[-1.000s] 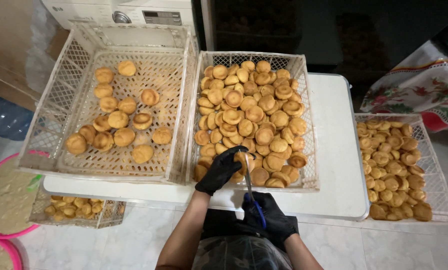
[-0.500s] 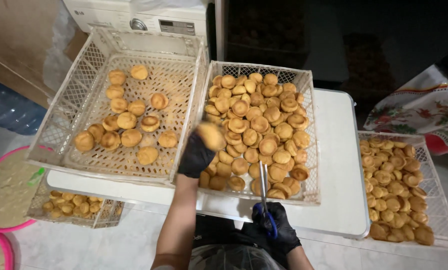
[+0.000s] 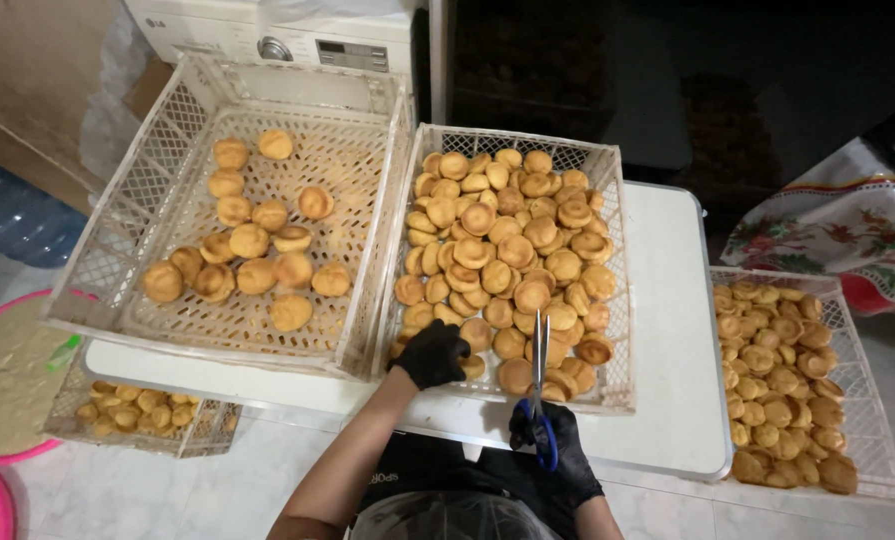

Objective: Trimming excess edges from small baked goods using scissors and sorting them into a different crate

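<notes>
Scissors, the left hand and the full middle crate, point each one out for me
scissors [image 3: 539, 362], head view, on the closed blades.
left hand [image 3: 433, 353], head view, back of the black glove.
middle crate [image 3: 615, 262], head view, its right wall.

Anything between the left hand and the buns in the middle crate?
Nothing visible. The left hand is already inside the middle crate, resting on the buns at its near-left corner. The right hand holds the blue-handled scissors at the near rim, off to the side.
</notes>
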